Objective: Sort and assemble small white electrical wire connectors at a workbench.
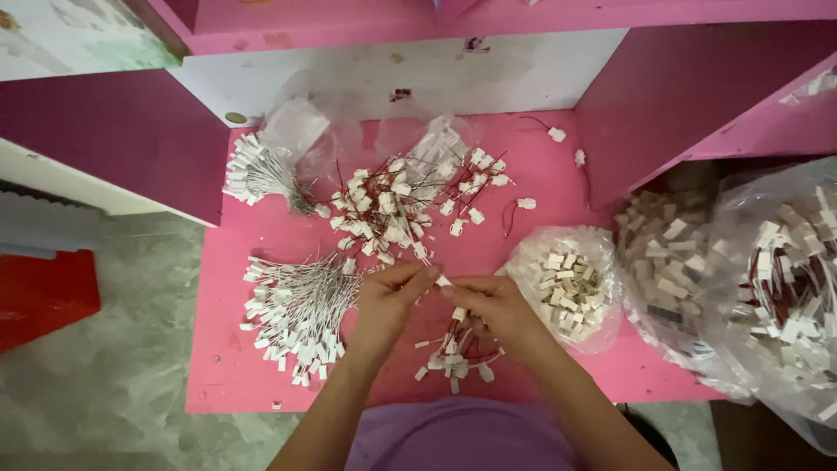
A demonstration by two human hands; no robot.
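Two large clear plastic bags (776,288) at the right edge bulge with small white plastic connectors, some on red wire. A smaller clear bag (571,283) lies open on the pink table (235,366), just right of the hands, holding loose white connector housings. An empty-looking crumpled bag (301,126) sits at the back, against the white wall panel.

The table is hemmed by dark pink side panels left and right; its front edge meets the person's purple shirt (462,436). Bare pink surface shows along the front left corner and at the back right.

Piles lie loose: a tangle of red-wired connectors (392,205) in the middle, and two fans of white-wired ones (296,310) at the left.

The left hand (388,301) and right hand (493,301) meet above the front centre. Both pinch, fingertips narrow, one small white connector (445,281), its long axis running roughly left to right between them. Under the right hand hangs a bunch of red-wired pieces (453,353), wires pointing up toward the palm.
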